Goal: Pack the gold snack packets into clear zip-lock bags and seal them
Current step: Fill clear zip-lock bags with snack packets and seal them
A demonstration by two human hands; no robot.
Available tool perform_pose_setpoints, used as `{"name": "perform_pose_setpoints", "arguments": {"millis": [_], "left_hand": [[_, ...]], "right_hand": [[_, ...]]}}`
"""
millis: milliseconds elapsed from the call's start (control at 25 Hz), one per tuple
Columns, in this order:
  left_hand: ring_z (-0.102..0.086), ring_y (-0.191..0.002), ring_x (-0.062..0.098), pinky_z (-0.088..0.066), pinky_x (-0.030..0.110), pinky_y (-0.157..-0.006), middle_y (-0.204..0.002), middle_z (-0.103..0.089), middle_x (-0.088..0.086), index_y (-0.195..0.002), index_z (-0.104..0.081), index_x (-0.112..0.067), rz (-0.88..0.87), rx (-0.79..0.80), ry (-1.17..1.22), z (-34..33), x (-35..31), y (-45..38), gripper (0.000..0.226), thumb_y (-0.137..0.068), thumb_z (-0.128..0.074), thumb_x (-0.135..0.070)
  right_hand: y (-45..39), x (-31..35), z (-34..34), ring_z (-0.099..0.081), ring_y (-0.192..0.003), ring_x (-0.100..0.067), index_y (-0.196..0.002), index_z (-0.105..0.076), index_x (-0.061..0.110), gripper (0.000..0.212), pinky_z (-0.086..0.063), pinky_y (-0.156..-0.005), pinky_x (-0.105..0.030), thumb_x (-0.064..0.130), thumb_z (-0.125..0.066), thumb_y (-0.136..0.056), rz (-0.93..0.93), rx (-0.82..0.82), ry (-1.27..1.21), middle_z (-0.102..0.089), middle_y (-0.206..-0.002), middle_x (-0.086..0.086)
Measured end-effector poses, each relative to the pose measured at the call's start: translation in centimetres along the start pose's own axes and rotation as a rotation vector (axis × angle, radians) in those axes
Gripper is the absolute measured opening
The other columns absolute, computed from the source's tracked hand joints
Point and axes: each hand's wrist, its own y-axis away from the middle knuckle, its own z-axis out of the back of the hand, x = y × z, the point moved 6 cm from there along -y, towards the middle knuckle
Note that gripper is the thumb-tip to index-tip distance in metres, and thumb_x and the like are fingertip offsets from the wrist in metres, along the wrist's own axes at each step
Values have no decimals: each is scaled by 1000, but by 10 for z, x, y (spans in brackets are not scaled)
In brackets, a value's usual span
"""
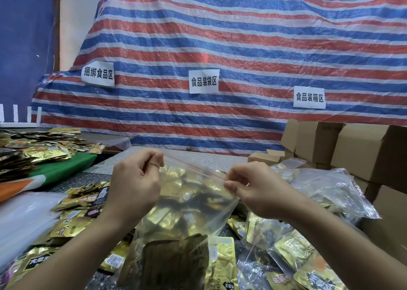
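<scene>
The clear zip-lock bag (189, 203) stands upright at the centre of the view, held above the desk (92, 175) and full of gold snack packets (174, 179). How many packets it holds cannot be counted through the creased plastic, and its lower end runs out of view at 6 o'clock. The left hand (134, 181) has its grip clamped on the bag's top left corner, thumb and forefinger pinched on the rim. The right hand (253, 188) has its grip pinched on the red seal strip (193, 165) at the top right. Whether the strip between the two hands is pressed closed cannot be made out. Both forearms are cut off by the bottom edge.

Loose gold packets (72, 221) lie on the speckled desk at 8 o'clock, partly hidden by the left forearm. A bigger heap of packets (39, 148) sits at 10 o'clock on green cloth (63, 168). At 4 o'clock lie filled zip-lock bags (326, 192), their contents blurred by glare. Cardboard boxes (356, 148) stack up at 3 o'clock. Behind everything hangs a red, white and blue striped tarpaulin (220, 47) bearing three paper signs (204, 81) with Chinese characters. A white rack (19, 118) shows at 9 o'clock, cut off by the left edge.
</scene>
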Motion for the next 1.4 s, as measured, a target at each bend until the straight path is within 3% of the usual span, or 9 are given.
{"name": "perform_pose_setpoints", "arguments": {"millis": [360, 640, 760, 880, 960, 1160, 1240, 1400], "left_hand": [[-38, -41, 8, -21, 16, -40, -51, -41, -8, -75, -60, -16, 13, -37, -6, 4, 7, 0, 26, -100, -52, -18], [-36, -39, 9, -21, 18, -37, -47, -43, -7, -74, -59, -19, 32, -20, 13, -2, 13, 3, 28, -100, -50, -24], [-42, -44, 8, -29, 21, -41, -53, -48, 2, -75, -60, -21, 64, 11, 50, -7, 18, 5, 30, -100, -48, -30], [-56, -56, 7, -47, 29, -57, -65, -62, 1, -78, -64, -18, 185, 18, 223, -13, 26, 4, 32, -102, -46, -29], [-60, -60, 11, -50, 34, -63, -67, -66, 1, -80, -65, -13, 269, 13, 318, -18, 33, 5, 34, -103, -45, -28], [-62, -61, 15, -51, 24, -56, -72, -68, 5, -88, -66, -11, 372, 82, 501, -22, 48, 15, 36, -88, -53, -45], [-61, -59, 14, -52, 22, -56, -70, -70, 2, -92, -70, -16, 443, 104, 543, -24, 55, 17, 28, -78, -64, -39], [-60, -53, 10, -50, 17, -49, -69, -71, 5, -82, -76, -14, 476, 105, 607, -28, 54, 19, 19, -74, -66, -29]], "right_hand": [[5, -17, 0, -47, -53, -3, -77, -62, 29, 19, -40, -49, -22, 24, -64, -96, 23, -11, -52, -59, -64, 7], [6, -16, -1, -47, -58, -4, -79, -57, 29, 20, -40, -53, -22, 24, -61, -98, 96, 0, 20, -57, -68, 7], [6, -17, -1, -50, -62, -1, -80, -58, 28, 19, -43, -58, -18, 23, -59, -98, 99, 20, -20, -59, -71, 7], [3, -17, -3, -53, -66, 3, -84, -63, 30, 17, -44, -61, -16, 24, -58, -98, 82, -3, -98, -61, -74, 10], [1, -16, -4, -52, -61, 0, -83, -65, 32, 17, -42, -57, -17, 24, -61, -97, 101, -49, -115, -60, -68, 11], [-1, -14, 0, -53, -53, -7, -79, -69, 22, 18, -44, -51, -25, 24, -64, -96, 121, -120, -145, -61, -60, 6], [-3, -14, 1, -54, -55, -10, -80, -68, 20, 18, -47, -55, -31, 24, -63, -96, 108, -121, -144, -62, -62, 4], [-3, -13, -8, -61, -75, -13, -85, -59, 26, 18, -54, -71, -37, 25, -53, -101, 47, -51, -101, -65, -81, 5]]}}
